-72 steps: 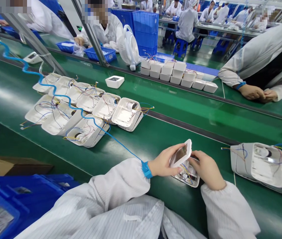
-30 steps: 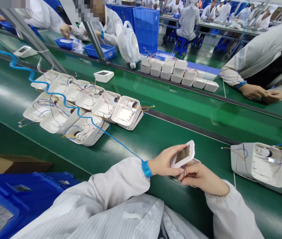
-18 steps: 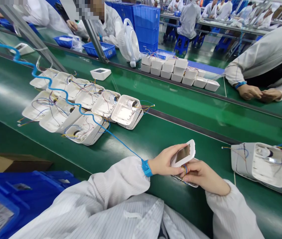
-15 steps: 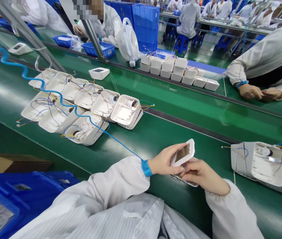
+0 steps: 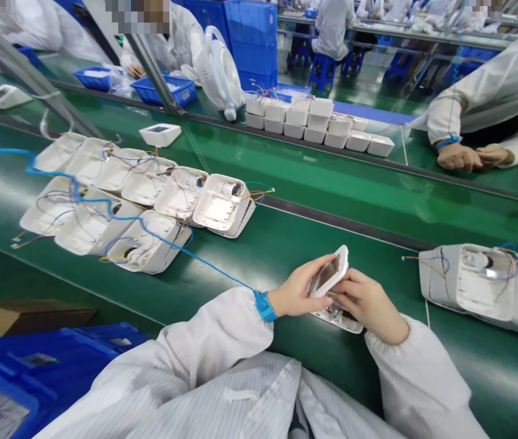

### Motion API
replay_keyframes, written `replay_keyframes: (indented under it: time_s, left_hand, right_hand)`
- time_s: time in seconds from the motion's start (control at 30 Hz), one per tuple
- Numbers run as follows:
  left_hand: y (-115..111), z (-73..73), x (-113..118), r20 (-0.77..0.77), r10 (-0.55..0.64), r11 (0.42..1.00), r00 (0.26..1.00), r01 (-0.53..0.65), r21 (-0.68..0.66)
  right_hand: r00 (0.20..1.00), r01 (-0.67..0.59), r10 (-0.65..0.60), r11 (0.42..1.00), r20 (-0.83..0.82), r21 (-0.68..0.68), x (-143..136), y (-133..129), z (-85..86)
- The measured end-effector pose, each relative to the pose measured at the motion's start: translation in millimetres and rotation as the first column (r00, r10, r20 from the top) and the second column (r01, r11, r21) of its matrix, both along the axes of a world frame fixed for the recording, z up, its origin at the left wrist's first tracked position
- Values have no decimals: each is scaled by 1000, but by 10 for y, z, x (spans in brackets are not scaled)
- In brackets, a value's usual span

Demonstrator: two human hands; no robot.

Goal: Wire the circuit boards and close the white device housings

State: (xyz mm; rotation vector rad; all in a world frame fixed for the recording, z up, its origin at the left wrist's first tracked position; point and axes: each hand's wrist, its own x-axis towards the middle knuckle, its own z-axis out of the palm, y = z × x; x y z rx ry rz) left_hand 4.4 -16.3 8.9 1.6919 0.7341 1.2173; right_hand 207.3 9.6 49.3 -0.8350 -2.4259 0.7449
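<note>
My left hand [image 5: 296, 290] is closed around the edge of a white front cover with a dark display window [image 5: 330, 272], tilted up above the table. Behind this cover my right hand [image 5: 371, 306] has its fingers bent together at thin coloured wires [image 5: 333, 293]; its fingertips are partly hidden. Directly below both hands, an open white housing [image 5: 353, 324] with small parts inside lies on the green table. A blue wrist strap [image 5: 265, 306] with a coiled cord circles my left wrist.
To the left stand rows of open white housings [image 5: 220, 207] with loose wires. More housings [image 5: 482, 277] sit at the right. Across the belt [image 5: 332, 174] are stacked white housings [image 5: 294, 119], a white fan [image 5: 220, 70] and a co-worker's hands [image 5: 459, 157]. Blue bins [image 5: 53, 366] are at lower left.
My right fingers have shifted up toward the back of the cover, and the coloured wire bundle is less exposed. More of the housing's inside shows below. The camera view has turned slightly.
</note>
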Motion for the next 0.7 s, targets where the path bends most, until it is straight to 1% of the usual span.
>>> replay_keyframes:
  time_s: [0.1, 0.17, 0.27, 0.37, 0.47, 0.57, 0.63, 0.7]
  left_hand:
    - [-5, -8, -9, -44, -3, 1000, 999, 3, 1]
    - [-5, -11, -14, -71, -13, 1000, 997, 12, -7]
    - [-4, -16, -16, -105, -20, 1000, 994, 20, -5]
    - [-5, -30, -8, -167, -3, 999, 986, 11, 47]
    - [-5, -44, 5, -238, 15, 992, 971, 14, 122]
    - [1, -24, 9, -289, 43, 981, 956, 14, 195]
    - [10, 13, 3, -346, 40, 972, 937, 44, 230]
    - [22, 55, -13, -431, 5, 962, 903, 113, 247]
  right_hand:
    - [992, 58, -76, 984, 102, 166, 0, 24, -45]
    - [983, 75, -107, 976, 151, 203, -4, 36, -61]
    - [972, 93, -129, 979, 195, 184, -10, 42, -79]
    - [955, 140, -177, 976, 239, 164, -19, 26, -83]
    - [908, 172, -227, 969, 352, 180, -35, -10, -49]
    - [852, 204, -262, 963, 453, 173, -48, -47, -11]
    - [850, 236, -276, 961, 450, 144, -43, -49, -20]
    - [881, 255, -267, 963, 391, 84, -21, -16, -61]
